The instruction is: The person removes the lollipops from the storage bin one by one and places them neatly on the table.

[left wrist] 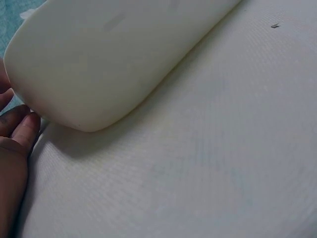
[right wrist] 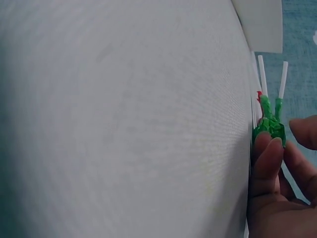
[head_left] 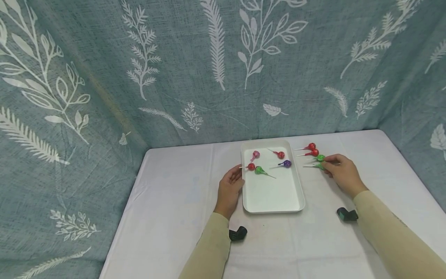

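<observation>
My left hand rests against the left side of a white tray. Its fingertips touch the tray's outer wall in the left wrist view. Inside the tray lie a pink lollipop, two red lollipops, a purple lollipop and a green lollipop. One red one's stick crosses the left rim close to my left fingers. Right of the tray, my right hand pinches the wrapped head of another green lollipop, its stick pointing left. Those fingers partly hide the head.
Beyond my right hand, two red lollipops and one green lollipop lie in a row, sticks toward the tray. A white cloth covers the table. Leaf-patterned blue-green curtains stand behind and beside it. Each wrist carries a dark device.
</observation>
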Motion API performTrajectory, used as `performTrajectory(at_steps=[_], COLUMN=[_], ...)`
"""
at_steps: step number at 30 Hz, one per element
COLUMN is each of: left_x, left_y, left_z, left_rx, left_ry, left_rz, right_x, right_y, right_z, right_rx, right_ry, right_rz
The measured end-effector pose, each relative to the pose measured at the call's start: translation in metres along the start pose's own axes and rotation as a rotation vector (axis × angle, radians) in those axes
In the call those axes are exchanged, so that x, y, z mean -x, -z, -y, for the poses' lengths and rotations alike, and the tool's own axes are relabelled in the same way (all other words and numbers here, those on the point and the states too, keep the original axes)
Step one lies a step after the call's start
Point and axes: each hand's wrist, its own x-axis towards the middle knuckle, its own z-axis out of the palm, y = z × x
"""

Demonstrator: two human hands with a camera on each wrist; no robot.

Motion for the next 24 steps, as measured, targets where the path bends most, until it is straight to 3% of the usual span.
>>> performTrajectory(at_steps=[17,24], left_x=[0.0,0.0], left_y=[0.001,0.002], left_z=[-0.002,-0.001], left_rx=[0.0,-0.007], left_ry=[0.002,-0.014], left_rz=[0.003,0.022], right_x=[0.003,0.004], right_y=[0.005,0.01], right_z=[0.009,0.013], right_rx=[0.008,-0.028], right_ry=[-0.008,0.041], right_rz=[-0.031,-0.073])
